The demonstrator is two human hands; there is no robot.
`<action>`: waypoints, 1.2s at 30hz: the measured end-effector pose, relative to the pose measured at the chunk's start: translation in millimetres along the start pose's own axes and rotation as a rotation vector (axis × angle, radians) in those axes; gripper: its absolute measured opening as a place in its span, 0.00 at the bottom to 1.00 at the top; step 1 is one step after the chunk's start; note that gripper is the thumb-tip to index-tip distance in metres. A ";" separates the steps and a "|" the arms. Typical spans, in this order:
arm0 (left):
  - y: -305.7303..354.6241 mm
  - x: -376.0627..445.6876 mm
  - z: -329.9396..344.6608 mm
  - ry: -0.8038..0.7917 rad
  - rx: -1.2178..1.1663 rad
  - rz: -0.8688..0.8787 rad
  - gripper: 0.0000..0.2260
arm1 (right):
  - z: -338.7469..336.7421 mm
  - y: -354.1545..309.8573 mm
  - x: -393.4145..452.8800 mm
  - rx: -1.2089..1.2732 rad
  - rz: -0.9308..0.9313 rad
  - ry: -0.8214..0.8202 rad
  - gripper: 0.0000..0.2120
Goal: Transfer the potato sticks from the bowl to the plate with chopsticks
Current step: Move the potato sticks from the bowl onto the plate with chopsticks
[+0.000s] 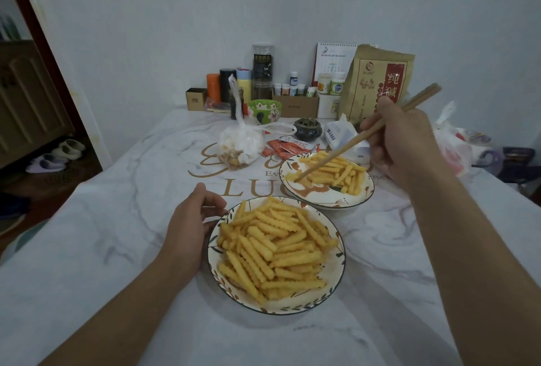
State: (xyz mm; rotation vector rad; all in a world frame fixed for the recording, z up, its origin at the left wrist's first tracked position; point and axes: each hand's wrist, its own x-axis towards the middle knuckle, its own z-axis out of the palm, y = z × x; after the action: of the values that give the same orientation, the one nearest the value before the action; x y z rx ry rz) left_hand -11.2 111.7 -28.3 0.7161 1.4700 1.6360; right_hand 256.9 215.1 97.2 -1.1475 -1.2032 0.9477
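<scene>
Head view: ridged golden potato sticks (272,248), right-hand fingers (377,137) clamped on chopsticks (351,146).

L forearm runs from near-left edge toward centre; left hand (191,220) lies palm-side in, fingers loosely curved, thumb up top, fingertips touching the rim of the bowl (212,244). R arm reaches farther, up the right side; right hand (402,143) raised, back to camera, fingers curled round the chopsticks (345,147), tips angled down-left.

Bare cloth left of bowl (276,304), snack bag (240,146) crowding plate (328,198)
</scene>
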 end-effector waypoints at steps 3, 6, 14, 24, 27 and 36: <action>0.5 -0.6 0.2 0.000 0.002 0.004 0.22 | -8.9 -16.3 -7.6 -0.080 0.075 -0.150 0.22; 1.6 -2.7 1.3 -0.003 0.004 0.008 0.22 | -9.7 -22.6 -13.1 -0.172 0.077 -0.242 0.23; 1.1 -1.6 0.3 -0.003 0.004 0.007 0.22 | -8.4 -25.3 -17.1 -0.335 0.085 -0.337 0.20; -0.4 -1.2 0.3 -0.013 0.003 0.016 0.22 | -19.3 3.8 11.2 -0.512 -0.168 0.192 0.20; -0.6 -0.7 0.6 -0.010 0.011 0.019 0.23 | -16.6 13.5 12.3 -0.582 -0.184 0.246 0.24; 0.6 -2.0 0.8 -0.005 0.014 0.016 0.23 | -1.4 36.8 11.1 -0.623 -0.247 0.261 0.26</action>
State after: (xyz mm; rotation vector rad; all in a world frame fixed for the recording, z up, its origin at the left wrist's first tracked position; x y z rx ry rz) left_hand -9.6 110.4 -27.4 0.7404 1.4768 1.6364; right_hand 261.2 232.7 63.2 -1.5057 -1.4246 0.2170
